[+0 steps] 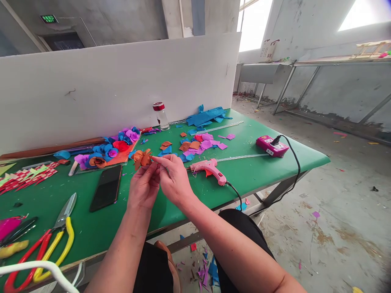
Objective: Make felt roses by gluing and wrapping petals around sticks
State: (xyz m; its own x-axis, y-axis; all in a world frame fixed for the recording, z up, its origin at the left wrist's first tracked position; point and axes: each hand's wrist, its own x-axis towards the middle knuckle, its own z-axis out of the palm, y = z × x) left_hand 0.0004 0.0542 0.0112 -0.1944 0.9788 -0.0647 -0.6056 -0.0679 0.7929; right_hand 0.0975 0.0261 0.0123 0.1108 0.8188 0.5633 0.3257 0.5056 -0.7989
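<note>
Phone [106,187] lay flat on the green surface [250,171], off to the left. Left hand [143,188] had its fingers pinched on the orange felt flower [141,157], held just above the surface, with the right hand [174,181] fingers clamped on its edge too. Pink glue gun [210,169] sat just right of them.

**Around the green work surface**

On the green surface [259,171] lies a pink glue gun [210,169]; its black cable hangs over the front edge. A pink power strip [271,146] sits near the right corner. A black phone [106,187] lies to the left, with yellow-handled shears [61,232] near it. Finished blue, purple and red flowers [106,152] lie by the white board [122,81]. A red-capped bottle [160,116] stands beside coloured scraps [201,144].
</note>
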